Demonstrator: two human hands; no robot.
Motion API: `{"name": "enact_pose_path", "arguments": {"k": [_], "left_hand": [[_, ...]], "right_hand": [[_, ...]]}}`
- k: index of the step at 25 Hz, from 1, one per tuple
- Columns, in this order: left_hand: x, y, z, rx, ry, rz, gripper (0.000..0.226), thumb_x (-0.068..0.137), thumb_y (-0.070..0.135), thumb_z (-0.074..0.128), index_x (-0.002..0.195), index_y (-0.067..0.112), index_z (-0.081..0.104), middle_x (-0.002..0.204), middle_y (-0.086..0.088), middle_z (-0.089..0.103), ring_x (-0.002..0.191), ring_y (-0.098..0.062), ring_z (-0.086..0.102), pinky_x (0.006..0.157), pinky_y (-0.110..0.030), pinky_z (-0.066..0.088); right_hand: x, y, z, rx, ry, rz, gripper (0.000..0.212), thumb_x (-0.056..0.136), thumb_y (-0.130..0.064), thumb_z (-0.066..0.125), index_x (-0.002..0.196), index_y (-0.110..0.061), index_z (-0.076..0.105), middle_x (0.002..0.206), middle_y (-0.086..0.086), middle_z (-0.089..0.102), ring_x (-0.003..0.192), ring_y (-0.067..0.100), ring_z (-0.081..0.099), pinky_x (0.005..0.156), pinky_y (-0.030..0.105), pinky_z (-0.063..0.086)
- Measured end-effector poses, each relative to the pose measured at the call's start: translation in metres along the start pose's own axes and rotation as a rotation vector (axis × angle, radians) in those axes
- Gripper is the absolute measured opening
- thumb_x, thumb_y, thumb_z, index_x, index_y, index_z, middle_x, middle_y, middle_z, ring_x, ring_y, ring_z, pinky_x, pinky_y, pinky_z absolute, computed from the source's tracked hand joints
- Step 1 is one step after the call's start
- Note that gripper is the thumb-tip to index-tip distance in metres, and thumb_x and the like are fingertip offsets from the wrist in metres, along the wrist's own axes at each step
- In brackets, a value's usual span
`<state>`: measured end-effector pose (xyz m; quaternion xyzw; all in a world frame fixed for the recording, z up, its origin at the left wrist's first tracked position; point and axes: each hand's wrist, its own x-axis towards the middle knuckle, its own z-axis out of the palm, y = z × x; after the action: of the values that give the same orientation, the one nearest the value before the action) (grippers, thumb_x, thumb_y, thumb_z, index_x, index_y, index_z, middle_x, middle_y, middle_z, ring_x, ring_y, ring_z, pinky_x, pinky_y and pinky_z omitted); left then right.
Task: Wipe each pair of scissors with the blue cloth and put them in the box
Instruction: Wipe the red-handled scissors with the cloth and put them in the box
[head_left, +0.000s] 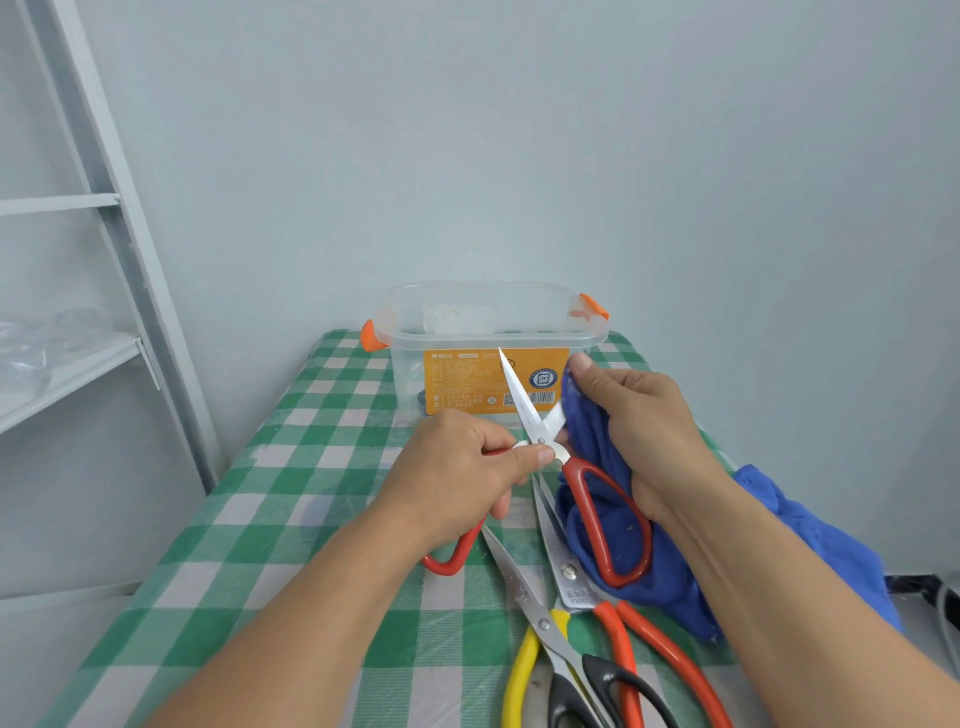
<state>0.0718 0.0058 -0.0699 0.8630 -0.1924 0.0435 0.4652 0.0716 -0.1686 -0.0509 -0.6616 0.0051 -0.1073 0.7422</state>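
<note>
My left hand (457, 467) pinches the red scissors (525, 410) at the pivot, just short of the box (405, 364), while my right hand (644, 415) grips the blue cloth (587, 431) round what seems the lower blade. With the blades splayed, a slip could slice through the cloth into my palm.

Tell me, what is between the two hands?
The head view shows red scissors between the left hand and right hand, one blade in the blue cloth.
</note>
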Motion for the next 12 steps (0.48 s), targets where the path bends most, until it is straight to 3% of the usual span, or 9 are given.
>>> {"name": "enact_pose_path", "arguments": {"k": [2, 5, 9, 12], "left_hand": [[-0.001, 0.001, 0.002, -0.001, -0.014, 0.000, 0.052, 0.087, 0.050, 0.071, 0.058, 0.008, 0.066, 0.049, -0.007, 0.063, 0.041, -0.016, 0.043, 0.049, -0.030, 0.042], [-0.001, 0.002, 0.003, -0.012, -0.027, -0.018, 0.050, 0.087, 0.050, 0.071, 0.057, 0.010, 0.066, 0.049, -0.005, 0.063, 0.040, -0.016, 0.043, 0.050, -0.029, 0.042], [-0.001, 0.001, 0.003, -0.055, -0.046, -0.056, 0.045, 0.087, 0.049, 0.072, 0.058, 0.015, 0.067, 0.048, -0.004, 0.062, 0.041, -0.017, 0.043, 0.051, -0.029, 0.041], [0.000, -0.002, 0.002, -0.068, -0.039, -0.072, 0.045, 0.087, 0.049, 0.072, 0.061, 0.012, 0.069, 0.049, -0.005, 0.063, 0.043, -0.019, 0.043, 0.051, -0.030, 0.041]], "right_hand": [[-0.001, -0.004, 0.001, -0.011, 0.017, 0.022, 0.057, 0.098, -0.042, 0.059, 0.077, 0.010, 0.068, 0.062, 0.022, 0.067, 0.051, 0.030, 0.063, 0.051, 0.033, 0.055], [-0.009, -0.009, 0.004, 0.005, 0.026, 0.028, 0.061, 0.101, -0.043, 0.053, 0.055, -0.008, 0.071, 0.057, 0.017, 0.068, 0.045, 0.026, 0.064, 0.044, 0.029, 0.053], [-0.007, -0.006, 0.002, 0.053, 0.104, -0.002, 0.053, 0.101, -0.046, 0.050, 0.074, -0.006, 0.071, 0.061, 0.011, 0.069, 0.048, 0.023, 0.066, 0.046, 0.033, 0.057], [0.000, 0.002, -0.006, -0.032, 0.268, -0.083, 0.054, 0.102, -0.047, 0.050, 0.075, -0.001, 0.061, 0.051, 0.007, 0.055, 0.041, 0.021, 0.050, 0.044, 0.032, 0.049]]}}
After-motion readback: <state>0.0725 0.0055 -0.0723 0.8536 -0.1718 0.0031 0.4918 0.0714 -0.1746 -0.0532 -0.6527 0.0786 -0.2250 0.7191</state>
